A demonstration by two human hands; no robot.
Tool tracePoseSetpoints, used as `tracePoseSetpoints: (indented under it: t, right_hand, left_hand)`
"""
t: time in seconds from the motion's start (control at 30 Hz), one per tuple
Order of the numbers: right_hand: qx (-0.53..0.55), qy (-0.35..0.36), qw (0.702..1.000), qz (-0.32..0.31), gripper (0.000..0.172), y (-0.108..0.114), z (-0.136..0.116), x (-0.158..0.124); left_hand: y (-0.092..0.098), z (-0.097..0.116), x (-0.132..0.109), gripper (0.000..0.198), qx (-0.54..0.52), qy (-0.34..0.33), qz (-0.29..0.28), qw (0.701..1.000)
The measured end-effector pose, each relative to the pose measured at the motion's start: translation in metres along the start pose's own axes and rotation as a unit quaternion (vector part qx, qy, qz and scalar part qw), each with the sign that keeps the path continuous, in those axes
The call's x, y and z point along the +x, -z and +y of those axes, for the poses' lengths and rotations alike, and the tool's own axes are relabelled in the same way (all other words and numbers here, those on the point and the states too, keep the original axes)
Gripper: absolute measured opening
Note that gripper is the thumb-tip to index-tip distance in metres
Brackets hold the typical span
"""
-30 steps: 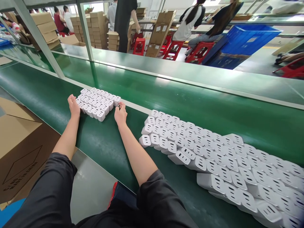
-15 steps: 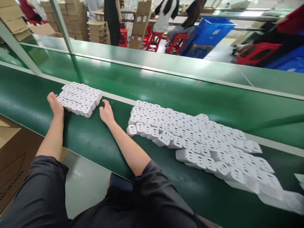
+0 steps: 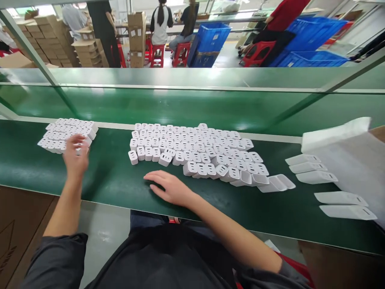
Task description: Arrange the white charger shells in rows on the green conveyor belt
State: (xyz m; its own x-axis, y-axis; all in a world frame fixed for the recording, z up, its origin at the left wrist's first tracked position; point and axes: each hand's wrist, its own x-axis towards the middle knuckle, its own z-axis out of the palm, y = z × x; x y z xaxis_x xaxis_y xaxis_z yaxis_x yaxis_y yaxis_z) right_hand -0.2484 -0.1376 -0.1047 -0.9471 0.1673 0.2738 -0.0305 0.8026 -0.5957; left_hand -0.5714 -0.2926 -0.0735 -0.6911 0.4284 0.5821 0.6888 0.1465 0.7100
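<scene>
A small block of white charger plugs (image 3: 64,132) sits on the green belt (image 3: 120,176) at the left. My left hand (image 3: 75,157) hovers at its near right corner, motion-blurred, with nothing visible in it. My right hand (image 3: 168,186) lies flat on the belt, fingers stretched out, just in front of a large block of white plugs (image 3: 192,150). It holds nothing. More plugs lie on their sides (image 3: 309,167) at the right.
A white bag or sheet (image 3: 351,160) lies at the right end of the belt. Metal frame posts (image 3: 33,52) rise behind. Beyond a second green shelf (image 3: 180,76), people sit on red stools near blue crates (image 3: 210,40) and stacked cartons (image 3: 45,36).
My view swung right. My right hand left the small block and came down flat on the belt before the large block. My left hand shifted from the small block's left side to its right corner.
</scene>
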Motion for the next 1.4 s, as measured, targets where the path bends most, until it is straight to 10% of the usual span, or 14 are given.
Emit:
tracePoseSetpoints:
  t: [0.13, 0.33, 0.57, 0.83, 1.4]
  right_hand:
    - [-0.176, -0.075, 0.976, 0.106, 0.039, 0.024, 0.022, 0.004]
    - [-0.259, -0.103, 0.955, 0.097, 0.036, 0.026, 0.048, 0.012]
    - [-0.230, -0.097, 0.960, 0.126, 0.039, 0.026, 0.054, 0.008]
    - [-0.238, -0.112, 0.954, 0.147, 0.054, 0.037, 0.060, -0.005]
    - [-0.260, -0.022, 0.958, 0.122, 0.027, 0.034, 0.053, -0.006]
  left_hand:
    - [-0.059, 0.041, -0.047, 0.070, 0.120, -0.128, -0.264, 0.948]
    - [-0.083, 0.032, -0.047, 0.075, 0.074, -0.089, -0.353, 0.928]
    - [-0.080, 0.042, -0.035, 0.076, 0.142, -0.191, -0.367, 0.899]
    - [-0.118, 0.065, -0.030, 0.062, 0.188, -0.345, -0.390, 0.833]
    - [-0.126, 0.048, -0.039, 0.037, 0.153, -0.445, -0.304, 0.828]
